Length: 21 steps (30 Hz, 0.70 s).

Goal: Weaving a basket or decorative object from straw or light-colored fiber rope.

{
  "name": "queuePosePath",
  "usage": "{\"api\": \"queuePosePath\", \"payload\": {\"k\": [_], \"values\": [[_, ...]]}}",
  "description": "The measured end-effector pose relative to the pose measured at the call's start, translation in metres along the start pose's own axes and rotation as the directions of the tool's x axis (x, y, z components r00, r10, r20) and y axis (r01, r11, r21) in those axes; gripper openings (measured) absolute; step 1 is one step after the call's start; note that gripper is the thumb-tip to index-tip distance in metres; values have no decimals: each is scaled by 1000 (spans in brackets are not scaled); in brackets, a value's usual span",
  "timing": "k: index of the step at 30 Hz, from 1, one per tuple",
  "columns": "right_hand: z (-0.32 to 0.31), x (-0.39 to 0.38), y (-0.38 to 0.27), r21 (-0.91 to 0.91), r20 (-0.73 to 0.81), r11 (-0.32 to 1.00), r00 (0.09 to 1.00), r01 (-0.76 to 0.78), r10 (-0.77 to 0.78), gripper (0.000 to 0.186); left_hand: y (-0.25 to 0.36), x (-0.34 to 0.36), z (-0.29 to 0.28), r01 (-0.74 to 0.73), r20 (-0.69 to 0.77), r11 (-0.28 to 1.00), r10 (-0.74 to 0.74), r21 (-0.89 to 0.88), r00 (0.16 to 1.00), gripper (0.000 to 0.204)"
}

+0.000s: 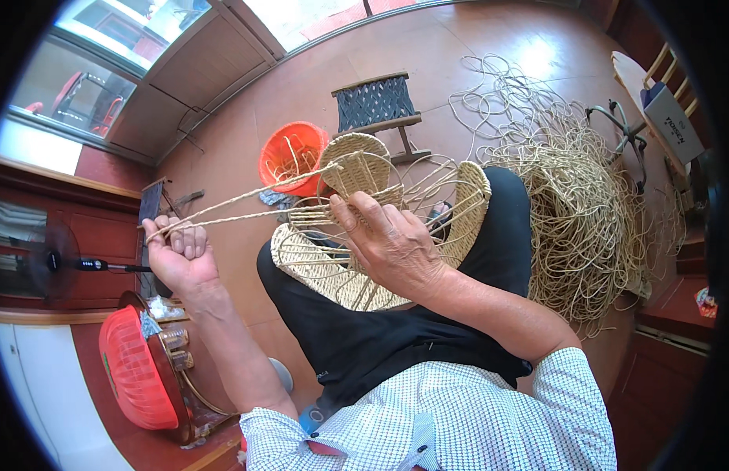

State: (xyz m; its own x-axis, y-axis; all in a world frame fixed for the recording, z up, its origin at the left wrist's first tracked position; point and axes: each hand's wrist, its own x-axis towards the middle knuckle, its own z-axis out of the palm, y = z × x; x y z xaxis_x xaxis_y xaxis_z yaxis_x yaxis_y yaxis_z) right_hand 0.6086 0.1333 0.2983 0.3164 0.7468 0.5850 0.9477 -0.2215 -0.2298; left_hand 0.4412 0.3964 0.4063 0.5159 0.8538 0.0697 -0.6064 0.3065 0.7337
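Across my lap lies a half-made woven straw piece: a wide curved band [333,281], a round woven disc [355,157] at its far side, and many loose cords strung between them. My left hand [184,250] is closed on a twisted straw cord [250,193], held out to the left in a long, taut loop that runs back to the disc and the middle of the weave. Bent over the middle of the piece, my right hand [392,239] grips the weave near the cords' base. Its fingertips are partly hidden.
Beyond my knees stand an orange-red bucket [308,187] with straw scraps and a low stool [374,102] with a dark woven seat. A large heap of cord [576,212] covers the floor at right. A fan [58,261] and a red basket [133,369] are at left.
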Motion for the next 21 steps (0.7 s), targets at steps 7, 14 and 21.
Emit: {"api": "queuePosePath", "payload": {"k": [7,14,21], "values": [[1,-4,0,6,-41,1000,999,-25,25,63,-3,0,-43,-39,-118,996,49,85,992,43],[3,-4,6,20,-61,1000,998,-17,18,59,11,-12,-93,200,-461,939,-51,280,886,68],[6,0,0,-23,-4,1000,1000,-7,7,62,63,42,-22,262,338,964,-235,-35,911,69]]}}
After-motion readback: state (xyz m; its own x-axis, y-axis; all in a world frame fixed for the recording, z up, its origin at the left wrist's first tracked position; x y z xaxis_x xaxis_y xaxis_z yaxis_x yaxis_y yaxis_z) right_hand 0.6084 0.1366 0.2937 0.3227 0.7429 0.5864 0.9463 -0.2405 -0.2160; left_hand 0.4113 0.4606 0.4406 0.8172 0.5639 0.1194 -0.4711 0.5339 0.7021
